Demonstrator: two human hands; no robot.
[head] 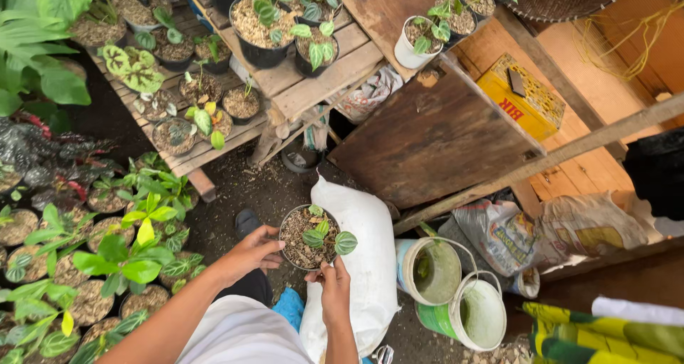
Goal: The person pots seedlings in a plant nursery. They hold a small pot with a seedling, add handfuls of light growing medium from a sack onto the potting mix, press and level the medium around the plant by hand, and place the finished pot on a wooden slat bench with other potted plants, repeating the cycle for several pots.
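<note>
We hold a small black pot (308, 237) between our two hands, just above the near end of a white sack (363, 264) lying on the dirt floor (263, 186); the pot stands upright, its round mouth facing up at us, so we see no long axis to it, only the circle of its rim; the little plant (325, 234) in it spreads its round green leaves toward our right, the largest leaf hanging past the rim. Our left hand (249, 253) curls around the pot's left side, fingers bent against the wall and thumb at the rim; our right hand (333, 286) comes from below, fingers gathered and pinching at the near edge of the pot, though we cannot tell exactly how they grip; the pot's lower wall and base are hidden by both hands, and our forearms run off the bottom edge. A dark shoe (246, 221) peeks out behind the left hand. To the left, potted plants (128, 264) crowd close; to the right, two buckets (456, 293) stand beyond the sack; ahead, a wooden bench (320, 82) of pots and a leaning board (427, 143) close in; open dirt lies only straight ahead, between the shoe and the bench.
</note>
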